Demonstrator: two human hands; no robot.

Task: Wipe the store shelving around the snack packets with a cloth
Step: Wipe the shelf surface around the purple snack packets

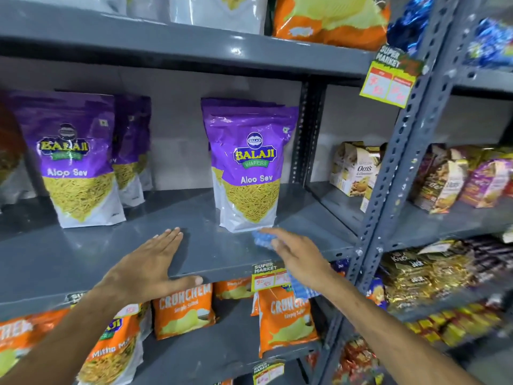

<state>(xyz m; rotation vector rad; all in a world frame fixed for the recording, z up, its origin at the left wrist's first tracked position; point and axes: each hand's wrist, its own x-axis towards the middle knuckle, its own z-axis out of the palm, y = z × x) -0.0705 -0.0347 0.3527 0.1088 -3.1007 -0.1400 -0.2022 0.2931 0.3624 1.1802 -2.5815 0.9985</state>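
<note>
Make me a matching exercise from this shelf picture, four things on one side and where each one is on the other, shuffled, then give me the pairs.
Things:
1. left hand
2. blue cloth
3. Aloo Sev packet
4. Crunchem packet

Places:
A. standing upright on the grey shelf, near its right end
B. on the shelf below, under the price tag
C. flat, palm down, at the shelf's front edge
D. under the right hand, in front of the Aloo Sev packet

Pairs: 1-C, 2-D, 3-A, 4-B
</note>
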